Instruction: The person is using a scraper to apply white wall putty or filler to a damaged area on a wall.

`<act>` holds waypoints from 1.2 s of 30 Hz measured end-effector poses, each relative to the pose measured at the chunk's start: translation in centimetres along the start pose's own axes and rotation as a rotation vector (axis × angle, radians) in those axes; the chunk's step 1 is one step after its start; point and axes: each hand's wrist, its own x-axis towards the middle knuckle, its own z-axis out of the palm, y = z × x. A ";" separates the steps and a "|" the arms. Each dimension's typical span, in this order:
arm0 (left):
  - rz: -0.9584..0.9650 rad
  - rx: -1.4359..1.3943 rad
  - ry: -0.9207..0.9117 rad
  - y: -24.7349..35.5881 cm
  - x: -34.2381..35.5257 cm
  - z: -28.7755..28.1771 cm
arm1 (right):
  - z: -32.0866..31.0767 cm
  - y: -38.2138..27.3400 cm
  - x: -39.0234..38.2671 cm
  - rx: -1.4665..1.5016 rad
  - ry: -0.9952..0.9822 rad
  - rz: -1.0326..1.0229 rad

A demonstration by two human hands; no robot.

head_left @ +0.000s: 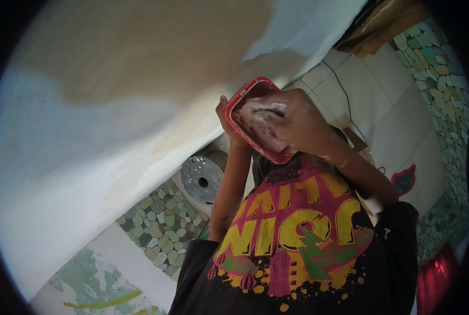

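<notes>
A red rectangular tub (243,135) is tilted in front of my chest, its inside smeared with pale pinkish-white paste (258,122). My left hand (231,128) grips it from the left, thumb up along the side and the other fingers hidden behind it. Over the tub's right side reaches my right hand (302,118), its fingers closed and down in the paste. White paste clings around those fingertips. Something dark shows at them, but I cannot make out what they hold.
A pale wall (87,157) with tan patches rises on the left. Below the tub is a grey speckled round block (196,181) with a centre hole. A black cable (344,94) crosses the floor tiles (366,79). A dark red-edged piece (404,180) lies right; brown sheeting (384,26) is beyond.
</notes>
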 end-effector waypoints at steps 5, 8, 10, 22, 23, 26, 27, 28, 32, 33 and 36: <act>-0.016 -0.071 0.084 1.2 0.0 -0.6 | -2.6 -0.9 0.1 0.305 -0.085 0.230; 0.039 0.077 0.120 1.7 -0.4 -0.4 | -3.4 0.2 -0.1 0.440 -0.088 0.271; 0.082 -0.041 0.068 1.2 -0.4 -3.0 | -3.6 -0.2 -0.1 0.669 -0.066 0.323; 0.213 0.075 0.095 -1.3 -1.8 -8.1 | -7.7 -2.8 -1.3 0.655 0.271 0.172; 0.177 0.010 0.071 -1.3 -2.4 -7.7 | -7.9 -3.3 -1.3 0.570 0.401 0.156; 0.140 -0.035 -0.016 -1.5 -3.1 -7.1 | -7.7 -1.1 0.1 0.386 0.652 -0.188; 0.143 -0.019 -0.067 -1.6 -3.3 -7.0 | -7.9 -0.4 0.7 0.126 0.745 -0.459; 0.145 -0.016 -0.071 -1.6 -3.6 -7.0 | -7.9 -0.9 1.3 0.128 0.747 -0.463; 0.104 -0.020 0.034 -1.8 -3.9 -6.7 | -6.4 -2.5 3.8 -0.373 0.749 -0.642; 0.097 -0.008 0.078 -1.8 -3.9 -6.6 | -6.0 -2.2 4.3 -0.434 0.752 -0.712; 0.086 -0.031 0.120 -2.3 -3.9 -6.3 | -5.3 -1.6 5.8 -0.472 0.742 -0.720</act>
